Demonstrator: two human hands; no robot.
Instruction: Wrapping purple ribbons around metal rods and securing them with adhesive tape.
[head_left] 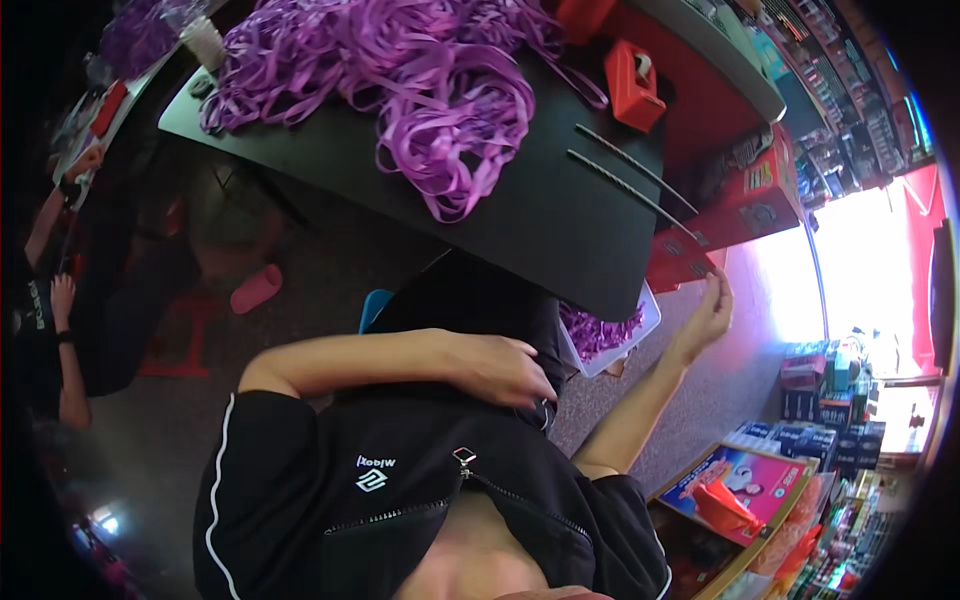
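My left hand (505,370) rests across my lap, its back upward and its fingers loosely spread, with nothing visible in it. Out to the right, my right hand (710,312) is raised beside the table's corner, fingertips drawn together. Whatever those fingers may hold is too small to make out. Close to them are the ends of two thin twisted metal rods (625,190), which lie partly on the black table (560,220) and stick out past its right edge. A big tangled heap of purple ribbon straps (455,120) covers the far side of the tabletop.
A red tape dispenser (632,88) stands at the table's far right. Below its right corner, a white bin (648,318) holds purple pieces. Red boxes (755,205) stand beyond the rods. Another person's hand (62,298) shows at the left, near a pink slipper (256,289).
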